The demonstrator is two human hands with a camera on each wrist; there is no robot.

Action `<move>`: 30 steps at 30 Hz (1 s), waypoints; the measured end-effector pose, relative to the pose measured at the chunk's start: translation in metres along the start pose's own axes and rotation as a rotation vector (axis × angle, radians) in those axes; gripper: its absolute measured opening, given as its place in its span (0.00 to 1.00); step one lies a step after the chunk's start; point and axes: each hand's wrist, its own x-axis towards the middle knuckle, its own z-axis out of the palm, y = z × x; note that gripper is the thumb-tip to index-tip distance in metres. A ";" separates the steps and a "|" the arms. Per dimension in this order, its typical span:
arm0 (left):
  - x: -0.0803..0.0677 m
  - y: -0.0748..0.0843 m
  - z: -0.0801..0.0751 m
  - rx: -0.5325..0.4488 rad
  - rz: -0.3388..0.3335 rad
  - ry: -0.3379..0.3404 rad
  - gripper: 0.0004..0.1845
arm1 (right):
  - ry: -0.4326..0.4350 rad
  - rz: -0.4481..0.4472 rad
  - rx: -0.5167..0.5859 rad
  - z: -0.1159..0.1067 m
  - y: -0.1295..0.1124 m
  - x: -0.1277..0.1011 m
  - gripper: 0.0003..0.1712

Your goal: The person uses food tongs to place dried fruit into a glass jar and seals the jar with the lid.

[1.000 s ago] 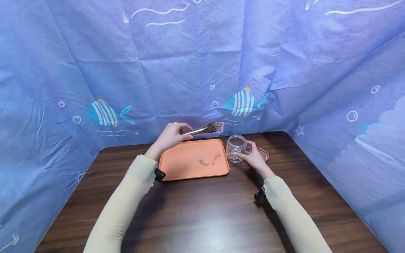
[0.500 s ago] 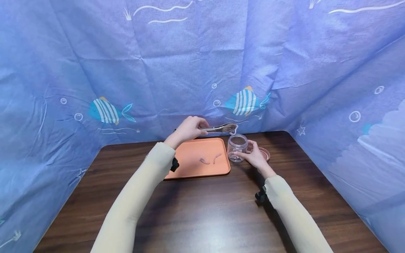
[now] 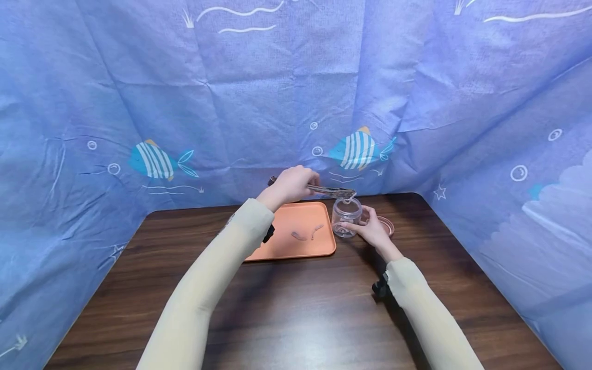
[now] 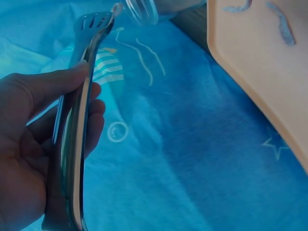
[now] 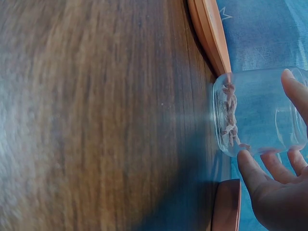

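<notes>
My left hand (image 3: 296,183) grips metal serving tongs (image 3: 330,191) with slotted ends, reaching rightward over the jar mouth. A small pale pinkish strip (image 4: 116,8) is pinched at their tips, close above the rim. Below stands a clear open jar (image 3: 341,218); my right hand (image 3: 373,231) holds its side with thumb and fingers. In the right wrist view several pinkish strips (image 5: 230,115) lie at the jar's bottom. Two more thin strips (image 3: 298,236) rest on the orange tray (image 3: 319,247), left of the jar.
A round pinkish lid (image 3: 387,226) lies on the dark wooden table (image 3: 300,308), just right of the jar and partly behind my right hand. A blue fish-print curtain (image 3: 259,113) hangs along the table's back and sides.
My left hand has moved right with the tongs, bringing the pinched strip from above the tray's right end to over the jar mouth. My right hand and the jar stay put.
</notes>
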 end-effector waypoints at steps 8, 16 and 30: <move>0.010 0.014 -0.004 0.182 0.040 -0.069 0.10 | -0.003 0.005 -0.011 0.003 0.003 -0.002 0.55; 0.011 0.015 -0.010 0.270 0.044 -0.102 0.14 | -0.010 -0.020 0.014 0.011 -0.001 0.006 0.55; 0.024 0.034 -0.002 0.387 0.119 -0.091 0.13 | -0.002 -0.032 -0.001 0.001 0.001 0.003 0.54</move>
